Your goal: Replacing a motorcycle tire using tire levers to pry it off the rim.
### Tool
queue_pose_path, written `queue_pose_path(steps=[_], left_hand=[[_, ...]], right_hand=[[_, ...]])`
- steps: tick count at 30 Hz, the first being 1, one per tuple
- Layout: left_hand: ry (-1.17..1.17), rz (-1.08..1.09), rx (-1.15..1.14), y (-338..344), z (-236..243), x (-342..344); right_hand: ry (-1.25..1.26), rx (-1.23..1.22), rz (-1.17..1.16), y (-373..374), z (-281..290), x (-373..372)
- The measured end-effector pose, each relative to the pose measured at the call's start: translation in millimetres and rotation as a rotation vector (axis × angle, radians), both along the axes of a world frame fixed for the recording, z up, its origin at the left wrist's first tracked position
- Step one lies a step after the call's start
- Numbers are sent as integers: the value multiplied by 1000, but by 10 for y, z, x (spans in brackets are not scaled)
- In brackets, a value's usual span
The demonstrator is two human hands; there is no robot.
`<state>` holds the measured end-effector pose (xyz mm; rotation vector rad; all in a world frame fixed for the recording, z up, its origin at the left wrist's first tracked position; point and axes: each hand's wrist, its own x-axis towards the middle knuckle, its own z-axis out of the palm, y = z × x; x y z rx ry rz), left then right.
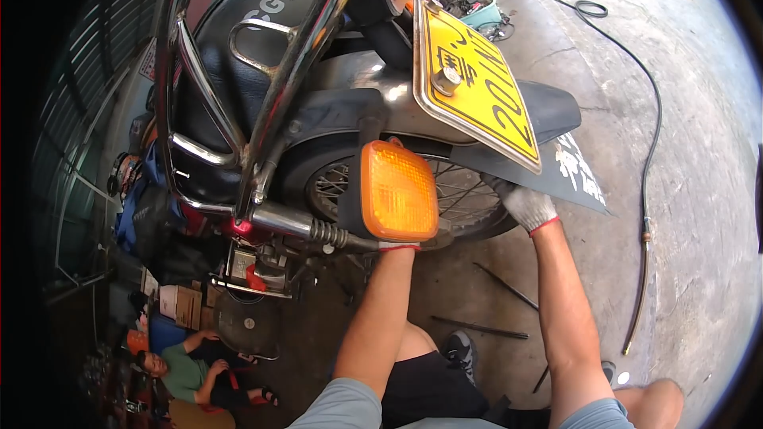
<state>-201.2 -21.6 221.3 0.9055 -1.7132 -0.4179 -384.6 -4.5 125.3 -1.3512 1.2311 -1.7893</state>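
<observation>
A motorcycle's rear wheel (462,200), with wire spokes and a black tyre, stands in front of me under a grey metal mudguard (389,83). My right hand (528,205), in a whitish work glove with darkened fingertips, is at the tyre's right side below the black mud flap (568,175). Its fingers curl over the tyre toward the spokes, and the flap partly covers them. Of my left hand (399,245) only the red-edged glove cuff shows. The orange turn signal (400,191) hides its fingers, so what it touches cannot be seen.
A yellow number plate (477,83) juts out above the wheel. Chrome rack tubes (306,56) rise at the left. Dark rods (481,327) lie on the concrete near my shoe. A black hose (656,119) runs along the right. Another person (187,369) sits at the lower left.
</observation>
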Motion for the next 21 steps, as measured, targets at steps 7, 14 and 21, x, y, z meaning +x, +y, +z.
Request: queue_pose_path(steps=[7,14,21], left_hand=[[488,-254,198,-48,-22,-32],[926,-460,388,-206,-153,-34],[377,-49,226,-805,-460,365]], right_hand=[[584,-90,-258,-62,97,-119],[604,-188,-438,-50,-218,-149],[635,-87,-448,-98,-333,-48]])
